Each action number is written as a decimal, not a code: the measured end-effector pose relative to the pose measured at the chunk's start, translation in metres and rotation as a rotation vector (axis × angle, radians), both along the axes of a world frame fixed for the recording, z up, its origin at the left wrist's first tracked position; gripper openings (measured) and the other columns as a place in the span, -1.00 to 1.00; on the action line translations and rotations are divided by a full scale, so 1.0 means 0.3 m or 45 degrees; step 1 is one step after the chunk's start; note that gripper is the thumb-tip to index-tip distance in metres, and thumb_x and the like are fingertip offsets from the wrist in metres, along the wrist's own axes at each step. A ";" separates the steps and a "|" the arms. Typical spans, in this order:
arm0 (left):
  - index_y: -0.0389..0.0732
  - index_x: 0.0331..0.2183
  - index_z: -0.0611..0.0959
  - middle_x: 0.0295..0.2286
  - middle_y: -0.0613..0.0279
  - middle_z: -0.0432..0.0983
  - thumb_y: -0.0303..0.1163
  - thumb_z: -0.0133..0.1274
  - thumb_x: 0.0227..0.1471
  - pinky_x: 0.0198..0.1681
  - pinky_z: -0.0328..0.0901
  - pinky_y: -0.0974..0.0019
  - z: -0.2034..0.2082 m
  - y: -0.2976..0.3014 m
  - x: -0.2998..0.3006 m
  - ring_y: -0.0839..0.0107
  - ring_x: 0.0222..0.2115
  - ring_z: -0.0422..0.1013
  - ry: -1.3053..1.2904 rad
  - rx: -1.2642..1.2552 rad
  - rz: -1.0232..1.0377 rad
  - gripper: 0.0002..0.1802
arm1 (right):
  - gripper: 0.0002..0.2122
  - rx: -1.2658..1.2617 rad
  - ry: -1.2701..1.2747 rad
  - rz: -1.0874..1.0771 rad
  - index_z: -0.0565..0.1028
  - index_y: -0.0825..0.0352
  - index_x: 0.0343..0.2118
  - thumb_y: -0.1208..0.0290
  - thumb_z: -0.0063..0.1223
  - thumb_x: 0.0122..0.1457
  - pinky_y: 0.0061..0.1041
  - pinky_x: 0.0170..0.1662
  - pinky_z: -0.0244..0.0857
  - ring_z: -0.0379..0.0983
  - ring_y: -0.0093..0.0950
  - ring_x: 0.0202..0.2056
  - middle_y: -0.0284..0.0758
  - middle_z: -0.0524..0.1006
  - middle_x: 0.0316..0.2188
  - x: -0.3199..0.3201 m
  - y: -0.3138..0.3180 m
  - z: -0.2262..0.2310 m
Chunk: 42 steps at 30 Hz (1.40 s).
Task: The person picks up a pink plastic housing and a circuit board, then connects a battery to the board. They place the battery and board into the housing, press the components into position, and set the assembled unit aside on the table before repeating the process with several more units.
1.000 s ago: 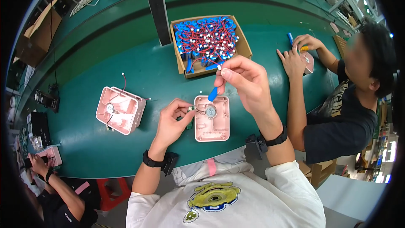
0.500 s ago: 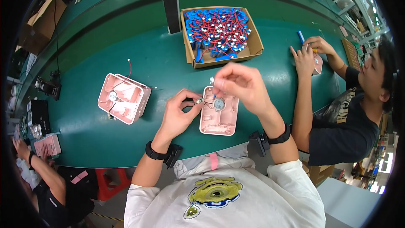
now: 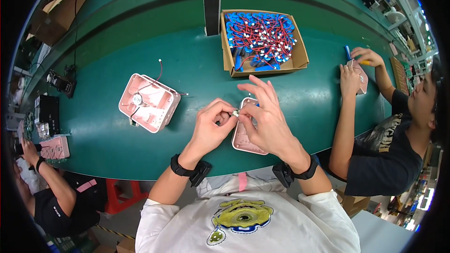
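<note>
The right grip (image 3: 268,124) hides much of the pink shell (image 3: 243,142) beneath; the pinched piece (image 3: 235,113) is indistinct.

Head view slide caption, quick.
Left hand and right hand meet at a small whitish part near a pink housing; cardboard box of wired blue parts beyond.

The left forearm (image 3: 165,186) and right forearm (image 3: 317,184) extend from the lower frame, angled inward toward the centre. Left grip (image 3: 211,124): fingers curled, thumb and index pinched. Right grip (image 3: 268,124): thumb and index tips adjacent to the left's, other fingers raised.
</note>
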<state>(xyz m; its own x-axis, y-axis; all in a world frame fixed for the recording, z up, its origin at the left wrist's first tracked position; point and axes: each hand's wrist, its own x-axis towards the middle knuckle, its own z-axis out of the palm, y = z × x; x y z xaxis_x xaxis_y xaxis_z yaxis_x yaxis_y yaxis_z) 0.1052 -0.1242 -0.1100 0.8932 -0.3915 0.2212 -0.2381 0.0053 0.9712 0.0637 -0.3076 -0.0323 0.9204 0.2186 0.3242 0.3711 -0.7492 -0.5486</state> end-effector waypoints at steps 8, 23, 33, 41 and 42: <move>-0.40 -0.32 0.64 -0.31 0.22 0.54 -0.72 0.22 0.04 -0.50 0.24 0.47 0.051 -0.001 -0.013 0.63 -0.53 0.34 -0.171 0.129 0.044 -0.88 | -0.94 -0.052 -0.017 -0.033 0.57 0.43 -0.41 0.68 0.22 0.05 0.17 0.41 0.01 0.22 0.02 0.36 -0.10 0.46 0.15 -0.005 0.024 0.007; -0.37 -0.34 0.62 -0.42 0.07 0.44 -0.62 0.22 0.04 -0.48 0.32 0.15 0.072 -0.018 -0.069 0.19 -0.53 0.44 -0.484 0.274 0.237 -0.90 | -0.94 0.050 -0.223 -0.030 0.56 0.49 -0.40 0.76 0.12 0.09 -0.07 0.25 0.28 0.34 0.00 0.28 -0.10 0.53 0.02 -0.024 0.060 -0.062; -0.29 -0.32 0.61 -0.30 -0.02 0.51 -0.52 0.17 0.06 -0.24 0.40 -0.02 0.080 -0.018 -0.025 -0.08 -0.27 0.51 -0.393 0.373 0.151 -0.90 | -0.79 0.268 0.000 -0.037 0.58 0.40 -0.15 0.61 0.23 0.12 -0.21 0.17 0.36 0.45 -0.17 0.20 -0.11 0.55 0.07 -0.059 -0.060 -0.012; -0.28 -0.26 0.65 -0.23 -0.10 0.55 -0.45 0.13 0.05 -0.09 0.42 -0.04 0.215 -0.043 0.062 -0.11 -0.12 0.52 -0.417 0.882 -0.114 -0.82 | -0.69 0.197 0.125 0.045 0.56 0.38 -0.05 0.55 0.28 0.12 -0.42 -0.18 0.49 0.62 -0.39 -0.30 -0.21 0.65 -0.27 -0.012 -0.180 -0.092; -0.29 -0.26 0.64 -0.26 -0.12 0.56 -0.44 0.14 0.04 -0.11 0.42 -0.04 0.203 -0.031 0.067 -0.11 -0.14 0.53 -0.429 0.895 -0.108 -0.81 | -0.71 0.178 0.027 0.076 0.57 0.38 -0.09 0.55 0.30 0.10 -0.42 -0.21 0.48 0.61 -0.38 -0.32 -0.21 0.64 -0.28 -0.007 -0.166 -0.102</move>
